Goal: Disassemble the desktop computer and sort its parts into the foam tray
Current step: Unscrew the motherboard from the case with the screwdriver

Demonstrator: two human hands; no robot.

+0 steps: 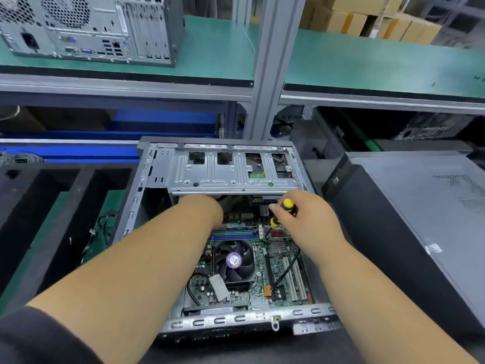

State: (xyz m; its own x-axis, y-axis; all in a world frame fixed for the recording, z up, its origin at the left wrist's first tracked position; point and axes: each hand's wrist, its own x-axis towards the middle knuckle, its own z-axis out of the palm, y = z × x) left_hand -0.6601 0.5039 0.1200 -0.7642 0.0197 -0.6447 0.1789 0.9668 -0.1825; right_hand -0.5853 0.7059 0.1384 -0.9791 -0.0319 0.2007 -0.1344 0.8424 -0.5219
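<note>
Behind the surface (367,348) stand green shelves and cardboard boxes. On it lies the open computer (147,174), with the foam tray (65,195) just left of it. Its board (262,258) runs lengthwise away from the person. The left hand (207,203) reaches under the metal drive cage (231,172) at the far end; its fingers are hidden, so I cannot tell its state. The right hand (304,219) grips a yellow screwdriver (284,208), tip pointing down to the board, just beside the cage.

Lighting: bright, even, from overhead; shadows soft. Distortion: wide-angle bending of the shelf (236,85) edges. Focus: motherboard (262,258) fairly sharp; far cardboard boxes (367,19) and frame corners smeared, blurred.
</note>
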